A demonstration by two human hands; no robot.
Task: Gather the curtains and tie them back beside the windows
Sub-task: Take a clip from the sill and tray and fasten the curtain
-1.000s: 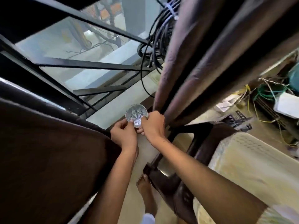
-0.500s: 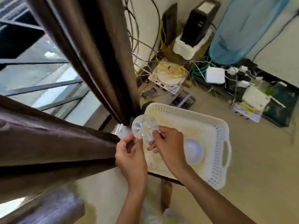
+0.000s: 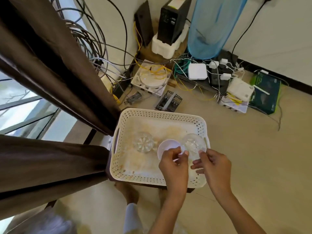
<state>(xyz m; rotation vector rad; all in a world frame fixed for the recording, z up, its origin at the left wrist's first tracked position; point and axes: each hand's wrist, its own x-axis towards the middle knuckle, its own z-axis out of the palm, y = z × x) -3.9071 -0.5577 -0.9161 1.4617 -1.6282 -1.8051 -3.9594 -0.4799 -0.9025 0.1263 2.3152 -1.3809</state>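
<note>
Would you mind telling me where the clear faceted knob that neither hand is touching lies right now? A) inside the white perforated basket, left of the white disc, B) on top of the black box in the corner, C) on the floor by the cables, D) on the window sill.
A: the free clear knob rests on the floor of the white basket, just left of the white disc.

Curtains (image 3: pixel 55 68) hang left of the basket (image 3: pixel 143 114); two discs (image 3: pixel 143 144) lie in it; cabling (image 3: pixel 152 73) behind.
</note>
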